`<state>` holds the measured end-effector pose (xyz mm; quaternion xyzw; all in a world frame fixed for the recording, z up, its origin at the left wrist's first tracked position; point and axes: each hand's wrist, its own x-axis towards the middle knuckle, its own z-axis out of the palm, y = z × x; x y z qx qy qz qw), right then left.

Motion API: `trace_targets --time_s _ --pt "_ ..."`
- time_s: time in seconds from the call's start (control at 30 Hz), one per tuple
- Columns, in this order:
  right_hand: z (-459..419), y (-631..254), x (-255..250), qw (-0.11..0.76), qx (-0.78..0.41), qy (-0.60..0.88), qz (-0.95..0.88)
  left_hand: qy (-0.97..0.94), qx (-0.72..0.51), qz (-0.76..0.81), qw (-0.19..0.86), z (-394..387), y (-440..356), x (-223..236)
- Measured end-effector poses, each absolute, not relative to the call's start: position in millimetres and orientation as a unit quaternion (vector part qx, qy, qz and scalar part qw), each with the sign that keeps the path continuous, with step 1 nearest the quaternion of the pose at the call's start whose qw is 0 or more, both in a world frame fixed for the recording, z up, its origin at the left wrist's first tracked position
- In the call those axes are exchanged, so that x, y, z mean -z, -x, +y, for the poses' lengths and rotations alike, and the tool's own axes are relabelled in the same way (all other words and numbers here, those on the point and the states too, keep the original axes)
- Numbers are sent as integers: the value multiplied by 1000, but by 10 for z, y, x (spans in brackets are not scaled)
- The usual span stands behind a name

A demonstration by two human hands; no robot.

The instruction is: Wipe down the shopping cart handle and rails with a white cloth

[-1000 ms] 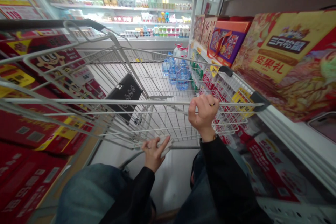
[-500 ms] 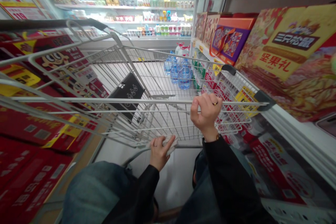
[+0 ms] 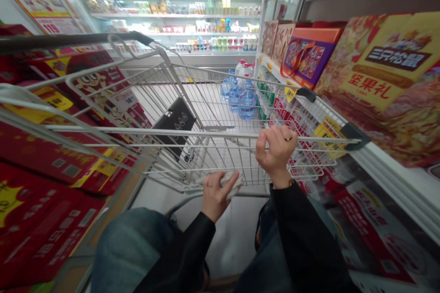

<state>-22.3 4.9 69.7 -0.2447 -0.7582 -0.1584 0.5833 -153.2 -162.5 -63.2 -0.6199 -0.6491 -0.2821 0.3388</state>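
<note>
Since the earlier frame, my view has slid: both my hands and the shopping trolley (image 3: pixel 206 132) sit further right in the picture, and the shelves ahead sit higher.

My right hand (image 3: pixel 277 153) is clamped around the trolley's upper rail, fingers curled over it, a ring showing on one finger. My left hand (image 3: pixel 217 194) is closed at the trolley's near handle, pressing a crumpled white tissue (image 3: pixel 229 184) against it; the tissue sits under my fingers, just beside the bar.

Inside the basket, beyond my hands, lies a black plastic panel (image 3: pixel 173 130). Past the far end stand bottles of water (image 3: pixel 246 104). To my right, nut gift boxes (image 3: pixel 374 80) line a display, and to my left are stacked red boxes (image 3: pixel 41 219). Chilled shelves of packaged goods (image 3: pixel 172 13) stand far ahead.
</note>
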Motion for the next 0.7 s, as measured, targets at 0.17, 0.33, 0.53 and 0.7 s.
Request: trace_targets --time_s 0.17,0.33,0.53,0.7 --pt "46 225 -693 581 164 241 -760 611 285 -659 333 -1669 1553 435" --pt "43 213 -682 580 152 247 -762 508 380 -670 384 -1629 1642 -350" --pt "28 215 -714 582 160 246 -758 583 326 -662 340 -1492 1511 -10" --pt "37 227 -719 581 155 244 -761 627 290 -647 323 -1448 1347 807"
